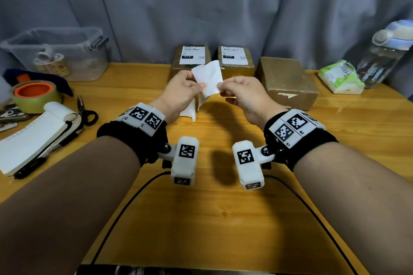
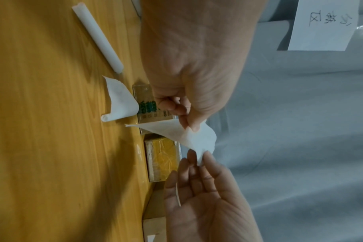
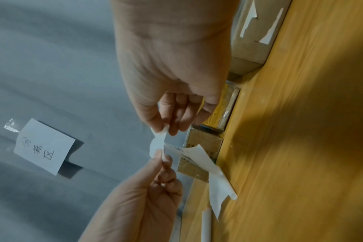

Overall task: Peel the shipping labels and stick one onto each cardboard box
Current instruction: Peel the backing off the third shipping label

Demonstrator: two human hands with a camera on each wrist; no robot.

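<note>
Both hands hold one white shipping label [image 1: 207, 80] in the air above the table's middle, its blank side toward me. My left hand [image 1: 200, 85] pinches its left edge and my right hand [image 1: 221, 87] pinches its lower right corner. The left wrist view shows the label [image 2: 197, 139] stretched between the two pinches; the right wrist view shows its corner [image 3: 157, 145] bent between them. Two small cardboard boxes [image 1: 175, 62] [image 1: 250, 69] at the back each carry a printed label [image 1: 191, 55]. A larger box [image 1: 286, 82] to the right has a bare top.
Curled white backing strips [image 1: 190, 110] lie under my hands. On the left are a clear plastic bin [image 1: 60, 51], a tape roll [image 1: 35, 94], scissors [image 1: 87, 111] and a notebook [image 1: 33, 134]. A tissue pack [image 1: 339, 76] and a bottle [image 1: 384, 51] stand at the right. Cables [image 1: 125, 207] trail near me.
</note>
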